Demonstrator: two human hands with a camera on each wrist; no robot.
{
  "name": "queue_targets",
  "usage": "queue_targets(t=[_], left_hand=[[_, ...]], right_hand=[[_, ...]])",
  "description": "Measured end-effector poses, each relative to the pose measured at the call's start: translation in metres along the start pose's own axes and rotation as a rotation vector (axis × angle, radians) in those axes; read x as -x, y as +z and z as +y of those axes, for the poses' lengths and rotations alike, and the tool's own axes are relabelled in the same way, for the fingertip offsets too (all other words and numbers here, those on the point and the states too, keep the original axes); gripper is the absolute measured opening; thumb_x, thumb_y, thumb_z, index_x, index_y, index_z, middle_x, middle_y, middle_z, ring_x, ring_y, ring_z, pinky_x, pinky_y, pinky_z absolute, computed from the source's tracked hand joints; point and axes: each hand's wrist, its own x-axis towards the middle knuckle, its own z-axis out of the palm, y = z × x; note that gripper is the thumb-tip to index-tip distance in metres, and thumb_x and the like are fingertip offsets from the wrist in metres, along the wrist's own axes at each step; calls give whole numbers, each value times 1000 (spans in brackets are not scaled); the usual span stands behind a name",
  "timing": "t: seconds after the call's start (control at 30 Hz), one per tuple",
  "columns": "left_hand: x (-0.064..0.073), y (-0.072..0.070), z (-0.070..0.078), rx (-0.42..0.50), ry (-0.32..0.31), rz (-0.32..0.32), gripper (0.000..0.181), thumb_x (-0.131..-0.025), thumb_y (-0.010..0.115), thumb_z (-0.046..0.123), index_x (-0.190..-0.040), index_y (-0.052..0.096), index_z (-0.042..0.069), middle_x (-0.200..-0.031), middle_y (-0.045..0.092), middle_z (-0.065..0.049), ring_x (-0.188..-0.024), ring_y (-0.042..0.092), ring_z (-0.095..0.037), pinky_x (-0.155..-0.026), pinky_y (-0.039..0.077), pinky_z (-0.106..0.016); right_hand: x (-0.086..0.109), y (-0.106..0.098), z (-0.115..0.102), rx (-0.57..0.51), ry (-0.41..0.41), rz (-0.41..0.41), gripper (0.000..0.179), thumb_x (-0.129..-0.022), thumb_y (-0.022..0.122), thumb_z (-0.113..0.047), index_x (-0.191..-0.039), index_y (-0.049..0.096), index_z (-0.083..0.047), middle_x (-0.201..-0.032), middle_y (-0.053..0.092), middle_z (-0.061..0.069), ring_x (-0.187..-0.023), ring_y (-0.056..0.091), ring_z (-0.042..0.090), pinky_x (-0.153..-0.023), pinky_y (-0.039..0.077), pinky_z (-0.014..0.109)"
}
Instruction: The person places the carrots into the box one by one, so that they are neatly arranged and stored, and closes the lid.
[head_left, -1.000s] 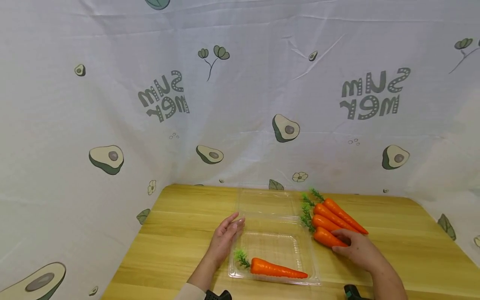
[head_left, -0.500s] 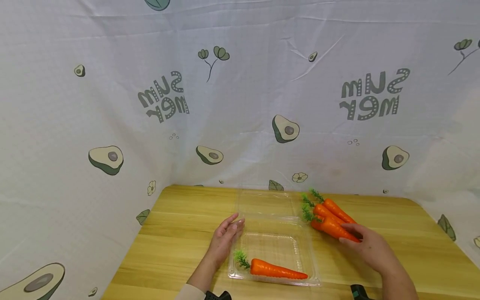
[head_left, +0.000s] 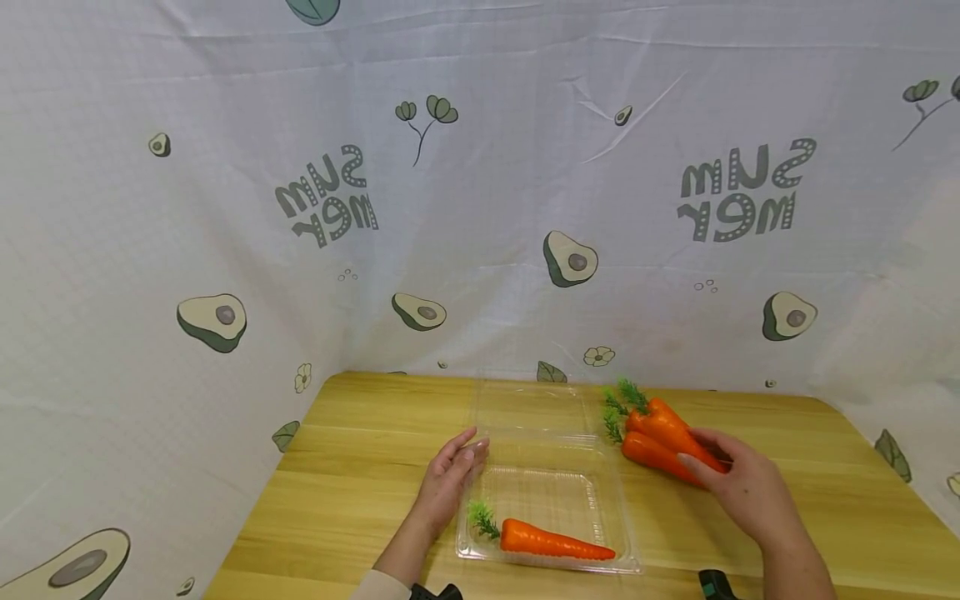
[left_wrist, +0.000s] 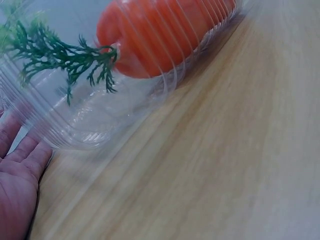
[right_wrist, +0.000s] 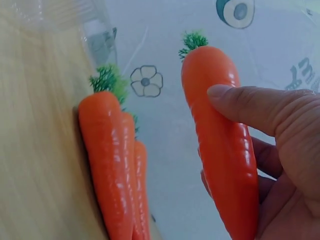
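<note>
My right hand (head_left: pixel 753 492) grips an orange carrot with a green leafy top (right_wrist: pixel 215 130), the thumb on its upper side. The held carrot is raised over the other carrots (right_wrist: pixel 107 160), which lie side by side on the table, and it overlaps them in the head view. My left hand (head_left: pixel 444 483) has its fingers extended at the left side of a clear plastic clamshell box (head_left: pixel 540 492). One carrot (head_left: pixel 555 540) lies inside along the box's near edge, leaves to the left. Its leaves (left_wrist: pixel 65 55) show through the clear wall in the left wrist view.
The box's clear lid (head_left: pixel 532 408) lies folded back behind it, toward the rear of the wooden table (head_left: pixel 337 483). A white cloth (head_left: pixel 480 200) printed with avocados and flowers hangs behind and at the sides. The loose carrots lie just right of the box.
My right hand took the nearest carrot of the row, lifted it and moved it right and away, over the other carrots. The left hand and the box have stayed in place.
</note>
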Motion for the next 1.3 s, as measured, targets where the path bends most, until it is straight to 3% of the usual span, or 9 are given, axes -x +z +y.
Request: queue_targets(t=[0.13, 0.37, 0.6, 0.77, 1.3], left_hand=[[0, 0, -1, 1, -1, 1, 59, -110, 45, 22, -158, 24, -7, -157, 38, -32, -148, 36, -45, -118, 39, -35], [1, 1, 0, -5, -6, 6, 60, -110, 45, 24, -158, 25, -7, -157, 39, -32, -148, 37, -45, -119, 37, -39], [0, 1, 0, -7, -3, 4, 59, -111, 45, 23, -158, 25, -7, -157, 38, -32, -148, 37, -45, -119, 38, -38], [0, 1, 1, -4, -4, 8, 59, -110, 45, 22, -158, 25, -7, -157, 39, -32, -148, 37, -45, -118, 39, -37], [1, 1, 1, -12, -11, 9, 59, -110, 45, 23, -158, 26, -6, -157, 40, -31, -148, 38, -45, -118, 40, -36]], right_hand=[[6, 1, -11, 2, -73, 37, 74, -96, 64, -55, -146, 53, -2, -139, 58, 31, -116, 59, 43, -93, 52, 59], [13, 6, -27, -29, -107, 13, 70, -92, 70, -55, -141, 60, -7, -142, 56, 30, -118, 58, 43, -90, 53, 52], [16, 19, -43, -63, -189, 66, 56, -89, 78, -42, -132, 67, -9, -127, 66, 26, -100, 64, 31, -67, 53, 22], [18, 27, -51, -97, -247, 63, 50, -88, 81, -37, -128, 70, -10, -122, 70, 20, -96, 66, 25, -65, 54, 22], [21, 47, -69, -166, -307, 10, 40, -85, 84, -31, -120, 73, -15, -114, 71, 4, -90, 63, 12, -72, 56, 22]])
